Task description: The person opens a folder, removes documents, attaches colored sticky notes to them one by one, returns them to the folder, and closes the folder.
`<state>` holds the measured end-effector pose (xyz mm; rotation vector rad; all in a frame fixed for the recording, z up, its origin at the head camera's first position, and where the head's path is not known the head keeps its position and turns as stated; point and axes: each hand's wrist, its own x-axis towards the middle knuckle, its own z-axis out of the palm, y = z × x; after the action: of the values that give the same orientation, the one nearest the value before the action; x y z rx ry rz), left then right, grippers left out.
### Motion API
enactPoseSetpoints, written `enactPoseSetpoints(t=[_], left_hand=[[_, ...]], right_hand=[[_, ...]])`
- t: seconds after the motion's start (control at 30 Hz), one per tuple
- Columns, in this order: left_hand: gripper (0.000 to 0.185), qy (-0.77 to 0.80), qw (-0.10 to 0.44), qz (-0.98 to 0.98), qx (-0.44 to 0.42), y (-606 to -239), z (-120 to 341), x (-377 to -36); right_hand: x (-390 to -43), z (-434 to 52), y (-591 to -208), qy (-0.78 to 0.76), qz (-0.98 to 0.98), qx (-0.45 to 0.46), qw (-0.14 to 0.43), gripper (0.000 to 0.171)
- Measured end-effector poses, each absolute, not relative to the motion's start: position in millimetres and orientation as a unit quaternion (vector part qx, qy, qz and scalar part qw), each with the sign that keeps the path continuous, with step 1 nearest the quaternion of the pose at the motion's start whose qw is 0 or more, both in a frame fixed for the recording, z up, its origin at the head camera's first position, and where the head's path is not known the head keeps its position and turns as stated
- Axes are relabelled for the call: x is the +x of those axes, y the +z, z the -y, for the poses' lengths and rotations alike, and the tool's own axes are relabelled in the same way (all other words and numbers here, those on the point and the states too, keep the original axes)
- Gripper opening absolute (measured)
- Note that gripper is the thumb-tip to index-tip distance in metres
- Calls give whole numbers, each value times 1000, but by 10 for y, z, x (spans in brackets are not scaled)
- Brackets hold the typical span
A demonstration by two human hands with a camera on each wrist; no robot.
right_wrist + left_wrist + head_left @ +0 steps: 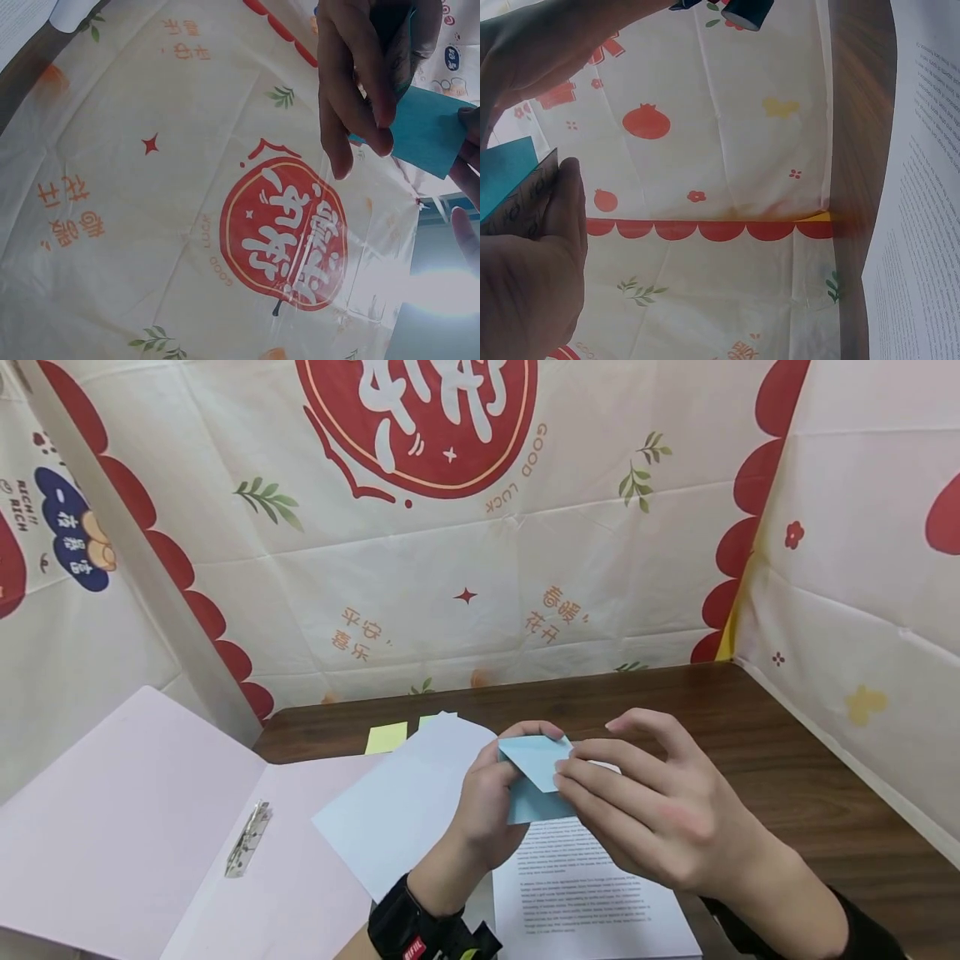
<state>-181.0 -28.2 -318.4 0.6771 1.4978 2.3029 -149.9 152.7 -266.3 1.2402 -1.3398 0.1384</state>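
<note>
A small light-blue sticky note pad (542, 806) is up in front of me, its top sheet (537, 758) lifted at a slant. My left hand (491, 806) grips the pad from the left, thumb at its face and fingers behind. The left wrist view shows the pad's printed greyish backing (525, 199) above my left palm. With its fingertips, my right hand (660, 810) pinches the sheet's right edge, index finger raised away. In the right wrist view the blue sheet (427, 133) stretches between both hands.
Below the hands lies a printed paper stack (585, 893). A blank white sheet (405, 802) sits left of it, over an open folder (202, 827) with a metal clip (249, 839). Yellow-green sticky notes (386, 738) show behind. Patterned cloth (465, 552) walls the dark wooden table (765, 735).
</note>
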Motion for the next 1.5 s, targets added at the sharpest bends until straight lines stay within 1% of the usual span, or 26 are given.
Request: enactPoseSetpoints(t=[0.17, 0.33, 0.43, 0.57, 0.67, 0.73, 0.8, 0.9, 1.03, 1.1, 1.2, 1.27, 1.4, 1.5], left_hand=[[40, 814, 155, -513, 223, -3181, 263, -1836], [37, 828, 168, -494, 205, -3196, 265, -1919], [35, 830, 190, -493, 180, -3229, 266, -1999], [33, 801, 209, -538, 157, -3253, 243, -2044], [29, 782, 204, -570, 149, -3248, 239, -2083], [28, 777, 186, -586, 135, -3241, 259, -2177], [32, 771, 154, -608, 110, -3233, 298, -2337], [39, 753, 87, -650, 53, -3239, 339, -2700], [43, 712, 19, -702, -2, -3335, 338, -3235], [45, 687, 2, -727, -17, -3420, 336, -3455], [50, 648, -10, -761, -23, -3542, 367, -3702], [58, 601, -15, -799, -19, -3591, 417, -3829], [66, 503, -31, -864, 3, -3556, 550, -3974], [59, 466, -45, -883, 35, -3442, 577, -3980]], right_hand=[[-1541, -1552, -2686, 51, 556, 528, 640, 18], [-1535, -1543, -2673, 90, 531, 523, 661, 15], [-1513, -1562, -2659, 131, 517, 520, 668, 15], [-1524, -1635, -2638, 160, 523, 508, 666, 17], [-1564, -1681, -2623, 177, 524, 498, 668, 18], [-1585, -1701, -2610, 188, 523, 491, 671, 18], [-1608, -1703, -2596, 197, 520, 486, 674, 17], [-1635, -1680, -2578, 205, 522, 488, 669, 18], [-1646, -1649, -2567, 204, 533, 493, 656, 21], [-1643, -1643, -2572, 200, 539, 495, 652, 22], [-1642, -1636, -2599, 194, 544, 500, 646, 23], [-1649, -1634, -2619, 190, 547, 505, 640, 22], [-1672, -1637, -2639, 185, 556, 509, 631, 22], [-1692, -1655, -2630, 181, 561, 505, 630, 23]])
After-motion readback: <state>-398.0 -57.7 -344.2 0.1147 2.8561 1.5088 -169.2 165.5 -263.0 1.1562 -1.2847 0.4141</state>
